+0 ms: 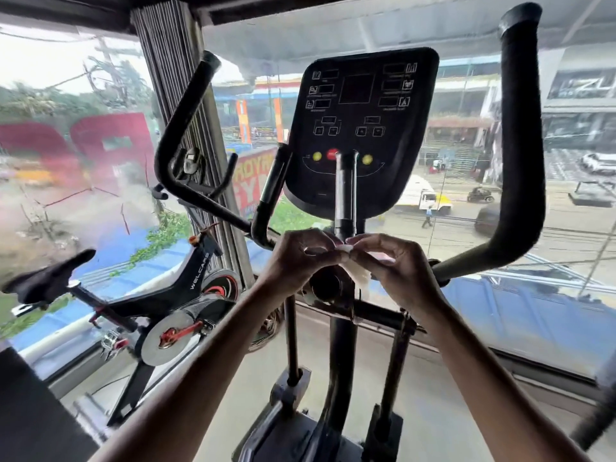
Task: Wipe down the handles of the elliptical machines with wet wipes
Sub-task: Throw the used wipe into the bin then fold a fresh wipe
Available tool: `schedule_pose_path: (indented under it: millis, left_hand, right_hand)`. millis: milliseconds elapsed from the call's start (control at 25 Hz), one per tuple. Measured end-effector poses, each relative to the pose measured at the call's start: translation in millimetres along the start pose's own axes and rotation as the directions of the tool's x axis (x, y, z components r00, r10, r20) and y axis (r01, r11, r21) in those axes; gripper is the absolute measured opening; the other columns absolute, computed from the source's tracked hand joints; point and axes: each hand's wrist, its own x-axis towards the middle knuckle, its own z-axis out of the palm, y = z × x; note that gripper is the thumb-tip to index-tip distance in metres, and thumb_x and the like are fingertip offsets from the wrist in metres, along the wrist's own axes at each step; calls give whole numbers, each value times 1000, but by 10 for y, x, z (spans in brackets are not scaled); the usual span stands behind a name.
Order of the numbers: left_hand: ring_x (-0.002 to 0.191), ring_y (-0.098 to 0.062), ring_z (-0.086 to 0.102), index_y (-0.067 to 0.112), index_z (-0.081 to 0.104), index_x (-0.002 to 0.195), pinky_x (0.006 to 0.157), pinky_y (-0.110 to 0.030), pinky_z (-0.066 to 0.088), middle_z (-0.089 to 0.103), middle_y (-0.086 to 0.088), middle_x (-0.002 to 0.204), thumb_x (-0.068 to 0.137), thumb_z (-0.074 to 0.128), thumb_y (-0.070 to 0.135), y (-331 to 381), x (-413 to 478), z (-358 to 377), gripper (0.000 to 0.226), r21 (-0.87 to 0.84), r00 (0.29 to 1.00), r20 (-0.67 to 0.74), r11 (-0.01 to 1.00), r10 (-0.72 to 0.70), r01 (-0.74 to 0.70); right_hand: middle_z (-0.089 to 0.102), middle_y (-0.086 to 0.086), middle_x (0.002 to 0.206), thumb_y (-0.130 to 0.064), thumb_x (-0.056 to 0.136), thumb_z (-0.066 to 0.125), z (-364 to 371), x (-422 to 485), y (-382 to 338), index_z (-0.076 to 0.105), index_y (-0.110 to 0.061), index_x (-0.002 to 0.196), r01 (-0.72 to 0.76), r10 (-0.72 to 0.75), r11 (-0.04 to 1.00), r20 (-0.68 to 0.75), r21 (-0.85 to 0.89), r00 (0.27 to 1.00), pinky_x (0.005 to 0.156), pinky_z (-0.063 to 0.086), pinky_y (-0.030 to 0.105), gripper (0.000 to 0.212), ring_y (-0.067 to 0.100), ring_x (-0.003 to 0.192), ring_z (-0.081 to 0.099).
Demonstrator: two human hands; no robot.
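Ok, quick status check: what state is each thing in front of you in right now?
wet wipe: held in front of the console post, hanging loose, on no handle
left hand: fingers pinch the wet wipe
right hand: fingers pinch the wet wipe
left handle: untouched
right handle: untouched
console: display dark
spin bike: unoccupied

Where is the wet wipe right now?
In the head view the wet wipe is at the centre, pinched between the left hand and the right hand, just below the console.
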Motion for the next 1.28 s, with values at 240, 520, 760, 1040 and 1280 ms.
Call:
schedule_pose_path:
  millis: [240,520,760,1040,1280]
  left_hand:
    - [108,-10,69,12,72,81,91,-23,53,74,2,110,78,84,2,-55,217,-42,15,-68,992,109,997,56,-48]
    - [84,-12,73,9,76,85,81,-19,56,77,-6,87,83,84,13,78,379,56,9,112,999,33,994,15,-18]
    - [86,-8,68,23,80,94,78,-14,46,76,3,89,90,77,19,150,398,86,6,265,995,92,962,37,-60]
    - [91,-12,72,18,72,87,90,-36,55,77,5,89,85,81,10,53,397,66,13,19,992,68,994,-106,105]
    - [59,-16,68,23,71,81,59,-37,56,75,6,81,87,80,12,30,509,163,15,37,966,-233,992,-112,124]
  right_hand:
    - [78,0,107,4,93,68,-35,235,89,72,-14,86,-41,42,991,-7,131,999,80,52,19,20,11,100,72]
    - [72,-13,114,-10,90,77,-231,358,226,76,-22,109,41,-42,999,132,16,990,83,58,33,23,12,97,67]
    - [76,-6,105,-10,87,81,-261,417,287,73,-27,112,-15,-1,997,201,81,980,83,53,21,32,9,94,65]
    - [74,-4,84,-3,91,76,-174,498,293,70,-10,98,-80,61,970,89,228,994,67,54,24,11,8,79,71]
    - [62,-4,110,-22,81,88,-96,511,381,66,-19,105,204,-251,946,-173,-251,952,76,53,23,33,13,88,63]
